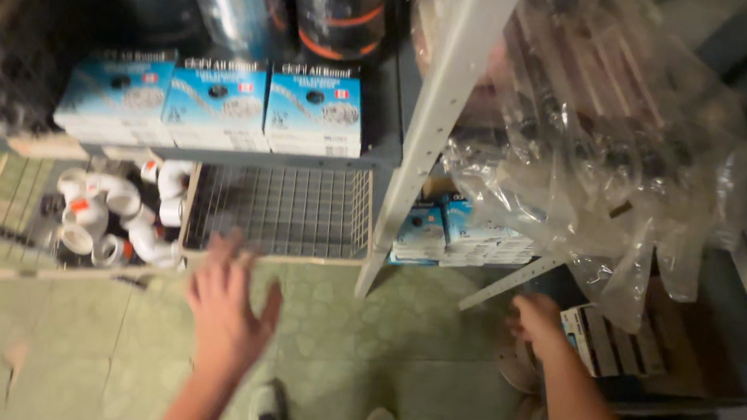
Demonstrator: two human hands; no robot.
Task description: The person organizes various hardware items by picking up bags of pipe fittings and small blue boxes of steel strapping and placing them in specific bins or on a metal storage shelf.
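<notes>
Two hands: left hand, right hand; three blue boxes.

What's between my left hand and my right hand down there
In the head view, only bare green floor and the foot of the grey shelf post lie between the left hand and right hand.

Head view: single camera, worn high, aimed steeply down.
Faces low shelf upright and green floor at close range; both forearms enter from bottom edge; no second view.
</notes>
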